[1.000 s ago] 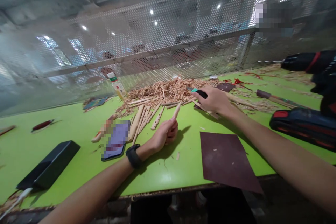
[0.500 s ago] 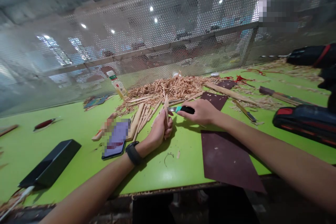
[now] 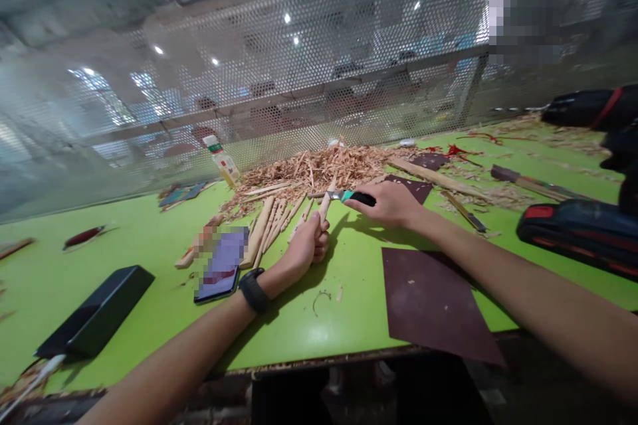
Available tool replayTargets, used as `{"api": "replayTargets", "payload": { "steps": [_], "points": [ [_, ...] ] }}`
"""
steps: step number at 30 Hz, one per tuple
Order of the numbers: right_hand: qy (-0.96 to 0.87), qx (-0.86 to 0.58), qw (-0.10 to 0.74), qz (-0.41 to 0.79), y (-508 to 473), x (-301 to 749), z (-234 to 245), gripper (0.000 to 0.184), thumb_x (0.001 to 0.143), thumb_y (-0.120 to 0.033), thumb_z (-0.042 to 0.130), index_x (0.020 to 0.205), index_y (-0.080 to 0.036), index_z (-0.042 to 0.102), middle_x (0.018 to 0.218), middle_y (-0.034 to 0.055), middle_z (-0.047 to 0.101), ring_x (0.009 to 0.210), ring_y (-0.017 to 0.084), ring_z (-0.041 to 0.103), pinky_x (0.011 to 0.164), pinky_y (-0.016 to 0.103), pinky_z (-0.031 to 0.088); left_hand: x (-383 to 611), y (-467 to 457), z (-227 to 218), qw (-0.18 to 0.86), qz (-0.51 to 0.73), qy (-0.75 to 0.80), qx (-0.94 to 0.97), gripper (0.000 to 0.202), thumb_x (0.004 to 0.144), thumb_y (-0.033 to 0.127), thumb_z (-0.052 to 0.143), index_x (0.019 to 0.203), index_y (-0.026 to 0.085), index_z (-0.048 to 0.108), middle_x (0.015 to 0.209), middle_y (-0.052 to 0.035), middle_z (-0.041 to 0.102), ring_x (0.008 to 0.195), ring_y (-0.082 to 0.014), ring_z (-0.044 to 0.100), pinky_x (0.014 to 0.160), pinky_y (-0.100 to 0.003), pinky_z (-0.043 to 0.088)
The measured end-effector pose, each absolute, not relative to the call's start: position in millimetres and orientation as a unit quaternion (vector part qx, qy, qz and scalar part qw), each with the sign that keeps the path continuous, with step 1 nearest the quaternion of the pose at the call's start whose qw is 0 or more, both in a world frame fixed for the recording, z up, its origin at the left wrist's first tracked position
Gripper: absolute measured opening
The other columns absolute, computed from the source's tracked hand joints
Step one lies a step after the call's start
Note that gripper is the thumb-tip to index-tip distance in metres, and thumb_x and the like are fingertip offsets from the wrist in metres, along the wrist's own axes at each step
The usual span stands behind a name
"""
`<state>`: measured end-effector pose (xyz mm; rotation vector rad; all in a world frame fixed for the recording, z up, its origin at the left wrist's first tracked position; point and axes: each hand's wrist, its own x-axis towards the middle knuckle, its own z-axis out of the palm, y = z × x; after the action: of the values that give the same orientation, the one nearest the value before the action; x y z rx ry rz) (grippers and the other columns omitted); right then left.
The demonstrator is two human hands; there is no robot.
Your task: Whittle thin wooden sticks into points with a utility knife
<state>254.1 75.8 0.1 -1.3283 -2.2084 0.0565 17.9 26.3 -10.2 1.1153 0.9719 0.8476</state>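
Note:
My left hand (image 3: pixel 308 246) is closed around a short wooden stick (image 3: pixel 325 202) that points up and away from me, its wrist wearing a black band. My right hand (image 3: pixel 391 203) grips a carving knife (image 3: pixel 353 196) with a black and teal handle; its blade meets the upper end of the stick. Both hands hover just above the green table (image 3: pixel 149 252). Behind them lies a heap of wood shavings (image 3: pixel 319 169), and to the left a row of carved sticks (image 3: pixel 272 222).
A dark sandpaper sheet (image 3: pixel 433 302) lies at the near edge, a phone (image 3: pixel 222 265) and a black box (image 3: pixel 94 319) to the left. A glue bottle (image 3: pixel 222 161) stands by the mesh screen. A black and red power tool (image 3: pixel 581 232) sits at the right.
My right hand picked the knife up from near the shavings and brought it to the stick. The blade has moved from the stick's side up to its tip. My left hand shifted slightly.

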Motion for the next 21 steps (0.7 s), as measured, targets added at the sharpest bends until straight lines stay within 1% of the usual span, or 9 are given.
{"api": "replayTargets", "payload": {
  "steps": [4, 6, 8, 11, 14, 16, 18, 21],
  "points": [
    [-0.762, -0.568, 0.308, 0.026, 81.8, 267.2, 3.3, 0.062, 0.1, -0.071, 0.041, 0.108, -0.021, 0.077, 0.078, 0.0094, 0.074, 0.063, 0.022, 0.062, 0.054, 0.031, 0.033, 17.8, 24.4, -10.2, 0.658, 0.364, 0.415, 0.512, 0.043, 0.102, 0.057, 0.043, 0.076, 0.023, 0.039, 0.057, 0.0095, 0.027, 0.041, -0.0059, 0.017, 0.037, -0.016, 0.015],
    [-0.735, -0.592, 0.33, 0.018, 84.4, 274.2, 4.6, 0.067, 0.099, -0.073, 0.04, 0.112, -0.019, 0.077, 0.078, 0.0118, 0.073, 0.065, 0.025, 0.063, 0.055, 0.033, 0.035, 18.2, 23.0, -11.0, 0.655, 0.364, 0.405, 0.525, 0.043, 0.101, 0.058, 0.046, 0.076, 0.023, 0.04, 0.057, 0.0094, 0.028, 0.041, -0.0062, 0.02, 0.036, -0.016, 0.017],
    [-0.733, -0.591, 0.336, 0.025, 84.4, 275.0, 4.5, 0.068, 0.098, -0.074, 0.04, 0.112, -0.019, 0.077, 0.08, 0.0126, 0.074, 0.067, 0.025, 0.063, 0.055, 0.033, 0.036, 18.9, 22.3, -11.9, 0.65, 0.373, 0.396, 0.53, 0.04, 0.1, 0.057, 0.049, 0.08, 0.022, 0.044, 0.057, 0.0092, 0.03, 0.041, -0.0066, 0.024, 0.036, -0.016, 0.023],
    [-0.761, -0.568, 0.311, 0.047, 79.9, 264.2, 1.9, 0.066, 0.097, -0.075, 0.042, 0.109, -0.021, 0.078, 0.082, 0.0107, 0.075, 0.066, 0.024, 0.064, 0.055, 0.032, 0.036, 20.2, 22.0, -12.3, 0.629, 0.415, 0.388, 0.531, 0.034, 0.1, 0.055, 0.049, 0.093, 0.022, 0.049, 0.059, 0.0078, 0.041, 0.041, -0.0081, 0.033, 0.037, -0.018, 0.034],
    [-0.779, -0.554, 0.289, 0.058, 75.9, 253.3, 0.0, 0.064, 0.097, -0.076, 0.042, 0.11, -0.024, 0.077, 0.086, 0.0096, 0.076, 0.07, 0.024, 0.065, 0.056, 0.031, 0.036, 21.3, 20.8, -10.5, 0.585, 0.464, 0.386, 0.542, 0.031, 0.099, 0.054, 0.052, 0.098, 0.024, 0.048, 0.065, 0.0058, 0.051, 0.043, -0.0105, 0.045, 0.04, -0.022, 0.044],
    [-0.774, -0.56, 0.289, 0.066, 75.7, 251.9, 0.4, 0.066, 0.097, -0.076, 0.039, 0.111, -0.022, 0.075, 0.087, 0.0104, 0.076, 0.071, 0.025, 0.065, 0.056, 0.031, 0.036, 21.2, 19.7, -8.6, 0.547, 0.482, 0.399, 0.556, 0.029, 0.099, 0.052, 0.055, 0.098, 0.024, 0.048, 0.072, 0.0043, 0.057, 0.048, -0.0109, 0.052, 0.047, -0.025, 0.051],
    [-0.762, -0.573, 0.292, 0.073, 76.2, 253.9, 1.9, 0.068, 0.098, -0.076, 0.036, 0.112, -0.021, 0.073, 0.086, 0.0112, 0.075, 0.071, 0.025, 0.065, 0.056, 0.031, 0.036, 20.2, 19.8, -7.1, 0.498, 0.492, 0.424, 0.574, 0.026, 0.1, 0.048, 0.057, 0.1, 0.023, 0.051, 0.08, 0.0018, 0.062, 0.056, -0.0114, 0.059, 0.054, -0.025, 0.054],
    [-0.755, -0.578, 0.296, 0.086, 75.0, 256.4, 5.0, 0.068, 0.097, -0.077, 0.036, 0.117, -0.021, 0.069, 0.087, 0.0113, 0.074, 0.073, 0.027, 0.066, 0.06, 0.033, 0.04, 17.4, 24.2, -7.6, 0.421, 0.502, 0.449, 0.608, 0.022, 0.1, 0.042, 0.06, 0.105, 0.021, 0.055, 0.093, -0.0043, 0.069, 0.083, -0.0155, 0.069, 0.069, -0.026, 0.057]
  ]
}}
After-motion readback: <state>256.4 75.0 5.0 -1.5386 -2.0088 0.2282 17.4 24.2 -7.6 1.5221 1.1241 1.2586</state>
